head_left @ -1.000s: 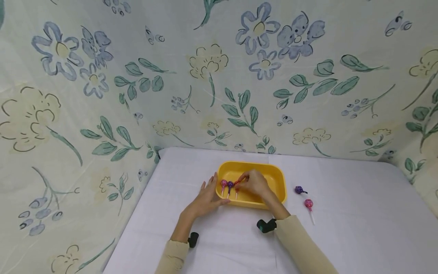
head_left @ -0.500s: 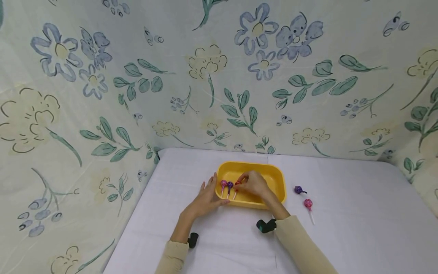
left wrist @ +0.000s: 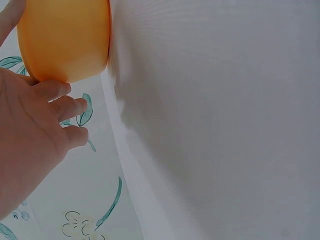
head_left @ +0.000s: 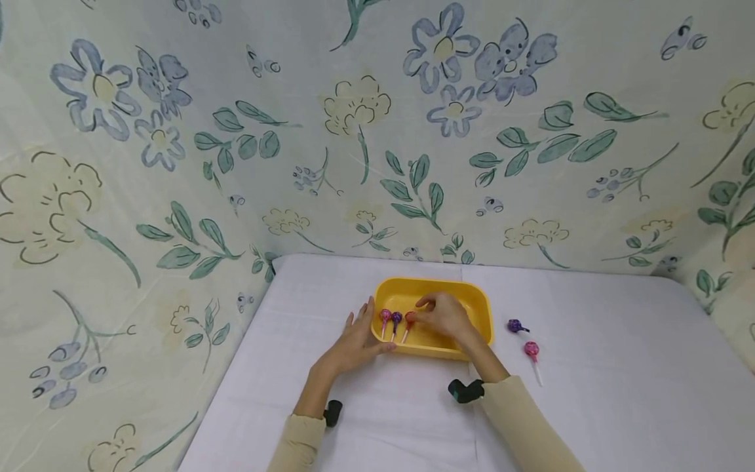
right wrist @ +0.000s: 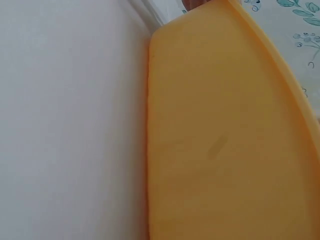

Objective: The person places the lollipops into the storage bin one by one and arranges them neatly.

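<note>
In the head view, a yellow tray (head_left: 480, 305) stands on the white table, with three lollipops lying side by side at its left end: one pink (head_left: 386, 315), one purple (head_left: 396, 317) and one red (head_left: 409, 318). My left hand (head_left: 350, 347) holds the tray's left end from outside, thumb along the front wall and fingers at the left side. Over the tray, my right hand (head_left: 445, 318) has thumb and index finger apart, with fingertips right at the red lollipop's head. The right wrist view has the tray's outer wall (right wrist: 225, 125) but hides the fingertips.
Right of the tray, a purple lollipop (head_left: 516, 326) and a pink lollipop (head_left: 532, 351) lie on the white tablecloth (head_left: 619, 367). A floral curtain (head_left: 354, 164) hangs behind and to the left of the table. Each wrist carries a small black camera (head_left: 466, 391).
My right hand has let go of the red lollipop and shifted slightly right, uncovering its head. That lollipop lies beside the other two. My left hand has stayed at the tray.
</note>
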`<state>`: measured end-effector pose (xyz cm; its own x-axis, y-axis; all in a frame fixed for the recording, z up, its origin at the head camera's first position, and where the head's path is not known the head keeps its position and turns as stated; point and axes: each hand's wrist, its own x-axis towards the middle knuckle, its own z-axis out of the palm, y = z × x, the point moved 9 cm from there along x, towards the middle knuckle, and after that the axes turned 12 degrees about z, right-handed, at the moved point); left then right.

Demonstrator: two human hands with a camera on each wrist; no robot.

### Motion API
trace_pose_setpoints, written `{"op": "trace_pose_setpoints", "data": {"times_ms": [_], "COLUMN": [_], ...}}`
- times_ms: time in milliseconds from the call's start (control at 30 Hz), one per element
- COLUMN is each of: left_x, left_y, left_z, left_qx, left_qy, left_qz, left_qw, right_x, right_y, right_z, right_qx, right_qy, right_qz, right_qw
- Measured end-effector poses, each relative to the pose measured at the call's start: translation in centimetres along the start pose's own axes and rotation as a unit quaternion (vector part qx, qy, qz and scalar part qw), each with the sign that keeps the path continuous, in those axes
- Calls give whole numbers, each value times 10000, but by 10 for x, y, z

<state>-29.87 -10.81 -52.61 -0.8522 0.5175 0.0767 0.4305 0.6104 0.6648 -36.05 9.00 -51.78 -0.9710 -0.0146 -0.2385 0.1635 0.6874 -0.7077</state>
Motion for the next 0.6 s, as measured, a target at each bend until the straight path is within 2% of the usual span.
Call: {"op": "trace_pose_setpoints", "data": {"times_ms": [167,300,467,600], "left_x": [1,1,0,0], "left_y": [0,1,1,1], "left_z": [1,2,3,2], "left_qx": [-24,-93,-138,-143], "left_qy": [27,59,86,137], "left_qz": [-5,5,-35,-68], "left_qw": [10000,9999,9999,9998], "right_x": [-14,-30,-46,-50], "right_y": [4,24,77,127], "right_z": [-33,-80,-136,-163], "right_qx": [367,443,89,-295], "right_qy": [205,793,1539,1814], "right_qz": [-566,-738,-513,-198], "right_qw": [9975,9931,9867,9828]}}
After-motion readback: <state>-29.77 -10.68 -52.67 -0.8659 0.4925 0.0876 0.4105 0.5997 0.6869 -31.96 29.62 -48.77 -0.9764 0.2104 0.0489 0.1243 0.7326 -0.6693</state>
